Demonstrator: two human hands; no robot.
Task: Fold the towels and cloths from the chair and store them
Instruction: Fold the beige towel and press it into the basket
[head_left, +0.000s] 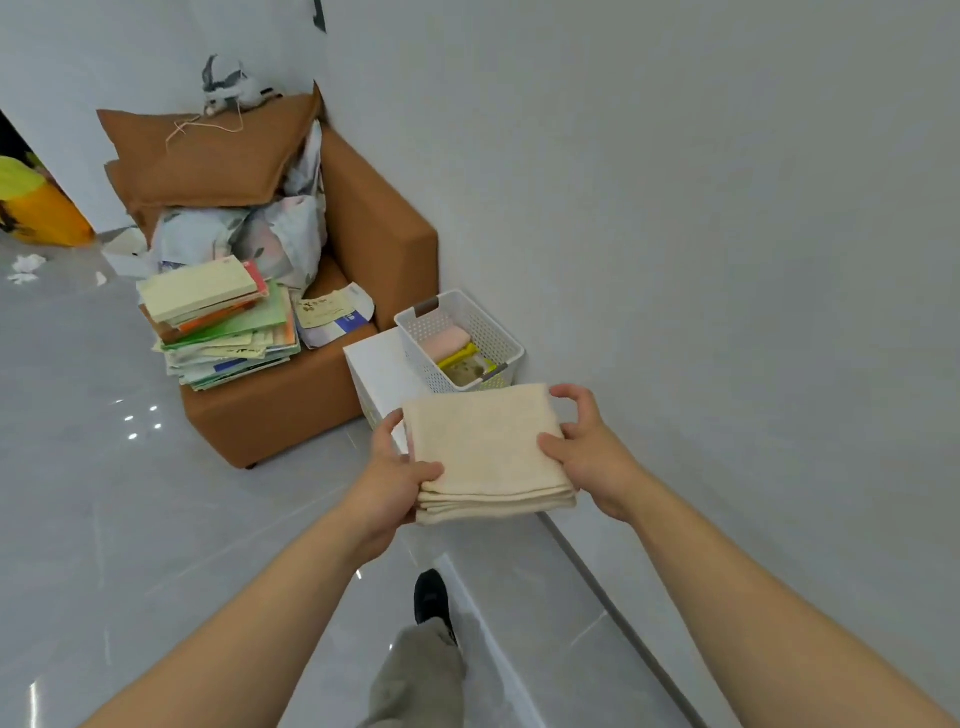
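A folded cream towel (483, 452) is held flat in front of me, above the floor. My left hand (397, 475) grips its left edge, thumb on top. My right hand (589, 447) grips its right edge, fingers curled over the far corner. Just beyond the towel stands a white perforated basket (498, 332) on a white cabinet (374, 364); a folded pink cloth (445, 343) and yellow cloths (460, 358) lie inside it. The brown armchair (379, 234) sits to the left, with crumpled floral cloth (280, 228) on its seat.
A stack of books and papers (223, 322) covers the chair's front, brown cushions (208, 156) and a grey plush toy (228, 88) sit on top. A grey wall runs along the right. Glossy tiled floor spreads left. My shoe (431, 597) shows below.
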